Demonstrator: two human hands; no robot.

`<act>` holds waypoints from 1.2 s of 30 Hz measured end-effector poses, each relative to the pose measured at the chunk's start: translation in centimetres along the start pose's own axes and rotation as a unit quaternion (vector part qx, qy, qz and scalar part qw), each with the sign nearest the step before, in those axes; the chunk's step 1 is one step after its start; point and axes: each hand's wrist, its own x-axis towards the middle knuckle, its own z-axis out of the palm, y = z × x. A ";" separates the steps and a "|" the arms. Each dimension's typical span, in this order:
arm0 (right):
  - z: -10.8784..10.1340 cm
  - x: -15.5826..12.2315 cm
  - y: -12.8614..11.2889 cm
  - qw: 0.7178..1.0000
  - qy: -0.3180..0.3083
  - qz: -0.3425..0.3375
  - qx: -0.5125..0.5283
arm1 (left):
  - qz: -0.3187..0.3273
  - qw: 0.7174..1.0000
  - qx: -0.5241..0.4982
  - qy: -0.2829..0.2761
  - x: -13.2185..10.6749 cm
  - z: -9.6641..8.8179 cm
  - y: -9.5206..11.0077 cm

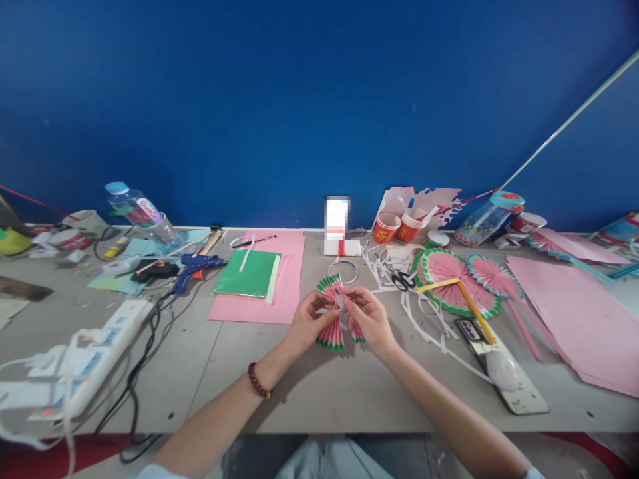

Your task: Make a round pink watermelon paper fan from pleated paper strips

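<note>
Between my two hands is a pleated paper fan [329, 331], pink with green edges, held above the table near its front middle. My left hand [310, 318] pinches the folds on the left side, and a beaded bracelet [258, 380] circles that wrist. On the other side, my right hand [370, 318] has its fingers closed on the fan's right folds. The pleats spread out above and below the fingers. Part of the fan's middle is hidden by my fingertips. Just beyond the hands lies a roll of clear tape or ring [344, 269].
Left are green paper [248, 274] on pink sheets [287, 293], a blue glue gun [194, 269], cables and a power strip [102, 356]. Right are scissors [401, 281], white strips, finished watermelon fans [444, 266], a phone [524, 392] and pink paper [579, 319]. Red paper cups [386, 229] stand behind.
</note>
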 end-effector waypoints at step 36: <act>0.8 -0.6 -0.8 0.999 -0.009 0.032 -0.012 | -0.006 1.000 0.006 -0.003 -0.3 0.1 0.1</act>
